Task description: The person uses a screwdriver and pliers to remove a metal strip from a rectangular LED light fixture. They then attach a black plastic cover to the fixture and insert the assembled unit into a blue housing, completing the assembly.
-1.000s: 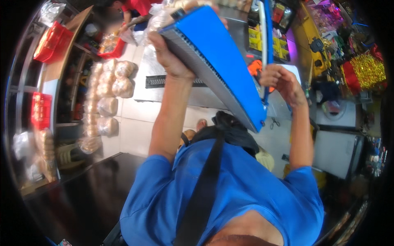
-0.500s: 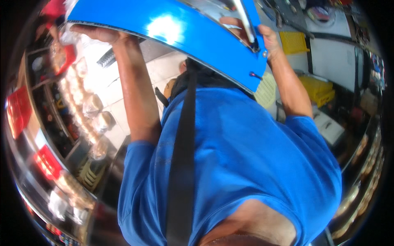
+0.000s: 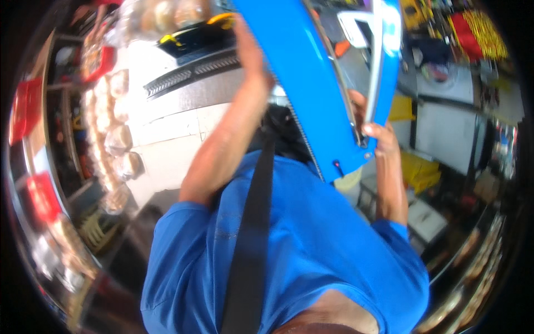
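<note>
I hold a large glossy blue panel (image 3: 300, 83) up in front of me, tilted, its narrow lower end near my chest. It has a long opening with a pale strip (image 3: 376, 61) along one side and a dark toothed-looking trim along its left edge. My left hand (image 3: 251, 53) supports that left edge high up, and the panel partly hides its fingers. At the lower right end my right hand (image 3: 381, 133) grips the frame beside the opening, with fingers showing through it. A small dark peg (image 3: 337, 164) sits near the bottom corner.
Left of the panel lies a long black ribbed strip (image 3: 189, 73). Rounded brown items in clear plastic (image 3: 118, 139) line the left side, near a red tray (image 3: 100, 64). At right are a yellow crate (image 3: 420, 172) and a white board (image 3: 445, 133).
The panel has swung from nearly level to steeply upright, its upper end moving away and to the right. My left hand rose with its edge; my right hand came lower, still gripping.
</note>
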A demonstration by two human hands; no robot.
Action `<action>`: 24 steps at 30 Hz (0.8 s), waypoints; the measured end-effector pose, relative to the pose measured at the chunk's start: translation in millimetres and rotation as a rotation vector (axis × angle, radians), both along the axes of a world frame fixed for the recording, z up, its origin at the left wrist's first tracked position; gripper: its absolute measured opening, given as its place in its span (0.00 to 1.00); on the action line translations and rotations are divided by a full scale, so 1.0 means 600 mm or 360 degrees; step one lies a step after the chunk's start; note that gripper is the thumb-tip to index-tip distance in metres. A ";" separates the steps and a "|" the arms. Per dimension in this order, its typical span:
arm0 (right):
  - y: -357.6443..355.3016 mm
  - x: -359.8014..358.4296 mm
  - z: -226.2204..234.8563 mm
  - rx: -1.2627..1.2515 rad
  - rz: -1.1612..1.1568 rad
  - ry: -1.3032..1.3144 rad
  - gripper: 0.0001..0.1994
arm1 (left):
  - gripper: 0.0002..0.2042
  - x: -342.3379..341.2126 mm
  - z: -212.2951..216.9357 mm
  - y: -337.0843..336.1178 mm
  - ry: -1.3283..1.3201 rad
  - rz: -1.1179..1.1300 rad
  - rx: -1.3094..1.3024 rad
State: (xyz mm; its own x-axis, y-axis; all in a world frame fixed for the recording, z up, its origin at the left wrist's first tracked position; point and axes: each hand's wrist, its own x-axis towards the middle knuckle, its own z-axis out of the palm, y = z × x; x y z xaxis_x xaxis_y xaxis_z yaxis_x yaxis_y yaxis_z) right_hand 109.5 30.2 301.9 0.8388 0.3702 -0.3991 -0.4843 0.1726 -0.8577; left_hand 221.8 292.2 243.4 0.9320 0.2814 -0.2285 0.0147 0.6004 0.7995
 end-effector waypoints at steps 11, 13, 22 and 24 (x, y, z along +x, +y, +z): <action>0.031 0.050 0.012 -0.0365 -0.0294 -0.0117 0.41 | 0.26 -0.034 -0.052 -0.108 -0.0189 -0.0431 -0.0938; 0.053 0.055 0.000 -0.0402 -0.0306 -0.0111 0.39 | 0.21 -0.040 -0.074 -0.093 -0.0083 -0.0464 -0.0977; 0.172 0.107 -0.058 -0.0942 -0.0139 -0.0103 0.32 | 0.29 0.001 -0.257 -0.050 0.0176 -0.0455 -0.0502; 0.192 0.118 -0.072 -0.1093 -0.0075 -0.0077 0.30 | 0.28 0.029 -0.277 -0.037 0.0323 -0.0492 -0.0264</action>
State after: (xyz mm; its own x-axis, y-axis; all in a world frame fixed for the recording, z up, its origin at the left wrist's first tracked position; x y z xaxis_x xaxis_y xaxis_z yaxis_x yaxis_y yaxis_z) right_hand 180.5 145.4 258.5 0.8706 0.0096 -0.4919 -0.4481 -0.3975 -0.8008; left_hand 238.9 270.1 76.9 0.8981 -0.0610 -0.4355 0.3624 0.6637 0.6544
